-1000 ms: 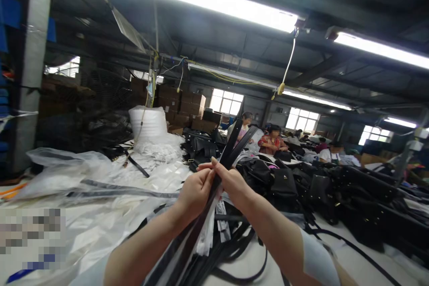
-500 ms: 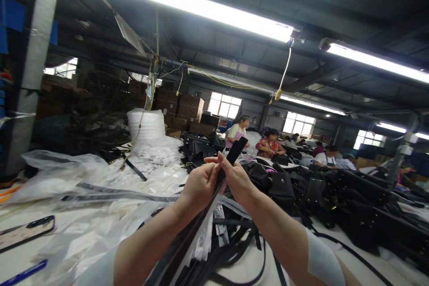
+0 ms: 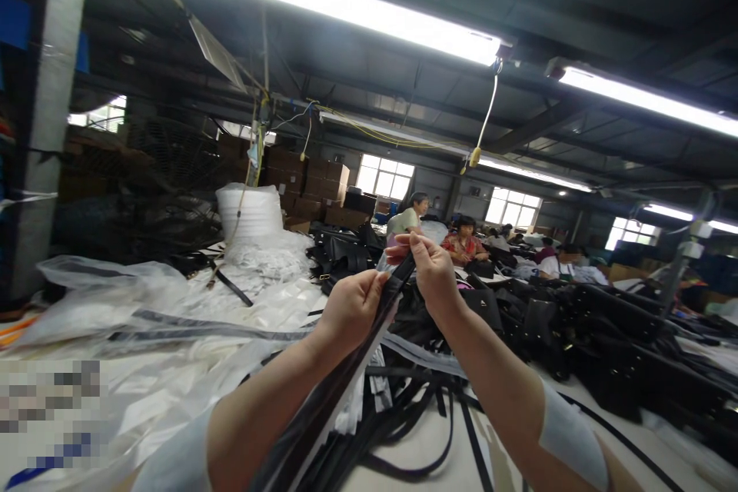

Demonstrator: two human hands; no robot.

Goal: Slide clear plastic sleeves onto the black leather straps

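A long black strap (image 3: 397, 282), partly inside a clear plastic sleeve (image 3: 340, 384), runs from the bottom edge up to both hands. My left hand (image 3: 357, 306) pinches it and the sleeve around the middle of the view. Higher up and to the right, my right hand (image 3: 430, 269) grips the strap's upper end between thumb and fingers. Below the hands, several loose black straps (image 3: 415, 469) curl over the white table (image 3: 427, 438). A grey strap in clear plastic (image 3: 213, 329) lies to the left.
Clear plastic bags (image 3: 155, 392) cover the left of the table, near a blue pen (image 3: 58, 455). A white foam roll (image 3: 249, 211) stands behind them. Black bags (image 3: 611, 354) are piled at right. A person in a red top (image 3: 464, 246) is further back, beside another person.
My right hand has moved up and right along the strap, apart from my left hand. The strap's end, which stuck out above the hands, is now covered by my right fingers.
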